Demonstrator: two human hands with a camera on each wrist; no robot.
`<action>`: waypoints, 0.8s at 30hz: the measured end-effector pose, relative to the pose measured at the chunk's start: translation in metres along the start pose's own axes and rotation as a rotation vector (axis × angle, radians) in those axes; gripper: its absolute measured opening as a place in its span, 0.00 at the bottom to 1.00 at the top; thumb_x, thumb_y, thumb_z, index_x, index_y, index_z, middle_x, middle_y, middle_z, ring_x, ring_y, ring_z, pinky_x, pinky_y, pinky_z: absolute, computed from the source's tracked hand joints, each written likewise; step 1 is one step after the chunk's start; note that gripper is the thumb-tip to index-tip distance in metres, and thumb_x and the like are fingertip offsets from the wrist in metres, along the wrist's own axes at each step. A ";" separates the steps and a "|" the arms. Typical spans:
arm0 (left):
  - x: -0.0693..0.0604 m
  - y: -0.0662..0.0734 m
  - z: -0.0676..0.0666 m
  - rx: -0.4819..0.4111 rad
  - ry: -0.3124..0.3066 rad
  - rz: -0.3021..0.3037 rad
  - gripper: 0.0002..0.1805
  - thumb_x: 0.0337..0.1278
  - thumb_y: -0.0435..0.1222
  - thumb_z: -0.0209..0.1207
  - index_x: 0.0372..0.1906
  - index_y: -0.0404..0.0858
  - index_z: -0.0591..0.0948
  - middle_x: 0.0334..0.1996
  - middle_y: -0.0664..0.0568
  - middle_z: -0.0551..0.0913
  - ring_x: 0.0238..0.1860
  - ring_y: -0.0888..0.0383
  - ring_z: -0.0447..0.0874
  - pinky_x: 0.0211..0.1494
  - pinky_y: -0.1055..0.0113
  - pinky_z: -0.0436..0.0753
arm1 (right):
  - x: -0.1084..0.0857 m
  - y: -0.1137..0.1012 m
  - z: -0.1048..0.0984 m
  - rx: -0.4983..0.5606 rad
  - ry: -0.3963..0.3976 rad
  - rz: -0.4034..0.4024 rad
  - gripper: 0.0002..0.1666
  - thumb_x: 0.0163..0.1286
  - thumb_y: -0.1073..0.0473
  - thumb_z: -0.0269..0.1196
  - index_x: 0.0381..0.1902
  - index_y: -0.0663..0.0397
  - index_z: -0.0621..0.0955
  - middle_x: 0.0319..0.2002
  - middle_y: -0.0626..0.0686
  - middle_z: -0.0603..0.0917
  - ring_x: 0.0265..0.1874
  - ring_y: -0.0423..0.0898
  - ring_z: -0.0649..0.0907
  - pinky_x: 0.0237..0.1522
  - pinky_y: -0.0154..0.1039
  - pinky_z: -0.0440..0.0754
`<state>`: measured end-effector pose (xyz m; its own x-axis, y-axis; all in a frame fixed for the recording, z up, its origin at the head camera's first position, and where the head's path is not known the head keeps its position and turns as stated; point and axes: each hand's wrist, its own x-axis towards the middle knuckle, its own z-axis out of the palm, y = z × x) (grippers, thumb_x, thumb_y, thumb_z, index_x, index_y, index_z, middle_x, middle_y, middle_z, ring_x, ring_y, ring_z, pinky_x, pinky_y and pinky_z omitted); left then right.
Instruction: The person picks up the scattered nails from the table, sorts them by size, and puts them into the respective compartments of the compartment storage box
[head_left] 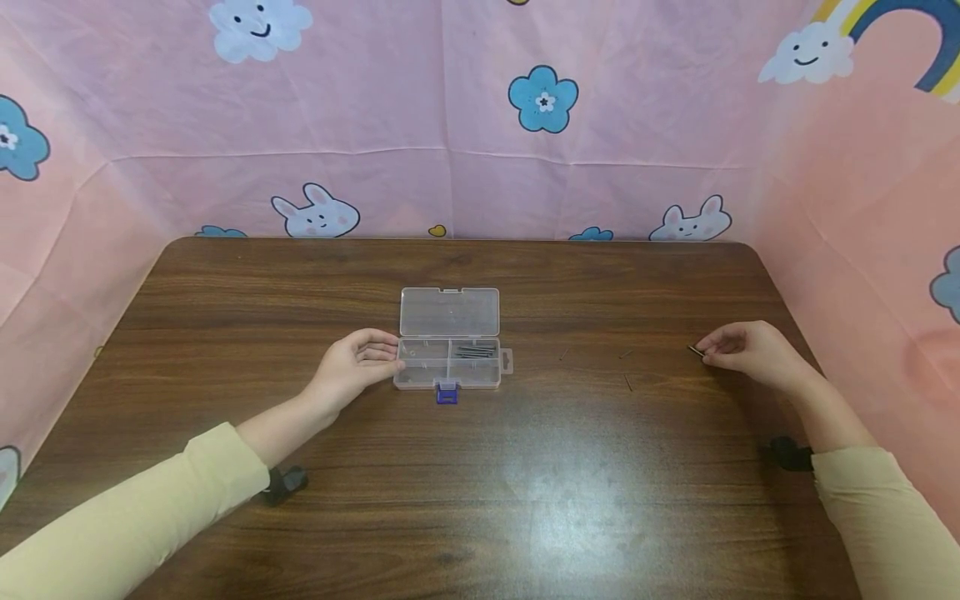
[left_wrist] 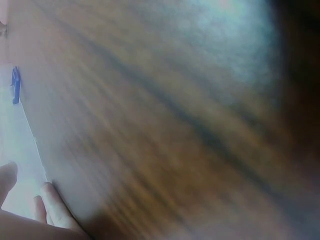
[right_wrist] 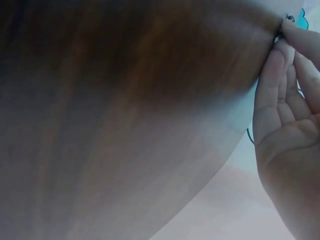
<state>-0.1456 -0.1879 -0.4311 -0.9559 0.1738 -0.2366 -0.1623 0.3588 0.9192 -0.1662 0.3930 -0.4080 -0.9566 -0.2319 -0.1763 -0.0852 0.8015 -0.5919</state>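
A clear plastic compartment box point(head_left: 424, 386) stands with its lid point(head_left: 450, 312) raised at the back and its blue latch point(head_left: 447, 394) hanging at the front. Several grey nails point(head_left: 476, 352) lie in its back right compartment. My left hand point(head_left: 352, 367) grips the box's left end, thumb at the near side and fingers behind; the left wrist view catches the box point(left_wrist: 22, 150) only at its edge. Far to the right, my right hand point(head_left: 742, 350) pinches a short, dark nail point(head_left: 696, 352) between thumb and fingertips, low over the table. How many pieces it pinches is unclear.
Between box and right hand, thin nails lie scattered on the brown wooden table point(head_left: 360, 500): one nail point(head_left: 564, 354) near the box, another point(head_left: 626, 354) farther right, a third point(head_left: 628, 382) nearer me. A patterned pink cloth point(head_left: 390, 100) hangs round the table's back and sides.
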 end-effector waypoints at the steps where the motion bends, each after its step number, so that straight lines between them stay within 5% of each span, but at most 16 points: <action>1: 0.000 0.000 0.000 0.000 0.001 -0.001 0.27 0.67 0.34 0.70 0.66 0.28 0.77 0.61 0.34 0.83 0.47 0.69 0.83 0.51 0.80 0.84 | 0.000 0.000 0.000 -0.005 0.001 -0.001 0.10 0.71 0.67 0.70 0.47 0.67 0.88 0.36 0.56 0.92 0.33 0.28 0.85 0.37 0.25 0.80; 24: 0.000 -0.003 0.000 0.006 0.005 -0.001 0.27 0.67 0.35 0.70 0.65 0.29 0.77 0.60 0.36 0.83 0.48 0.69 0.83 0.52 0.81 0.84 | 0.009 -0.016 0.005 -0.079 0.028 -0.068 0.08 0.70 0.67 0.69 0.45 0.61 0.90 0.41 0.57 0.92 0.34 0.25 0.82 0.38 0.26 0.80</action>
<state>-0.1451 -0.1893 -0.4336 -0.9570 0.1689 -0.2359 -0.1617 0.3648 0.9169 -0.1723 0.3756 -0.4038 -0.9553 -0.2725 -0.1149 -0.1708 0.8254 -0.5381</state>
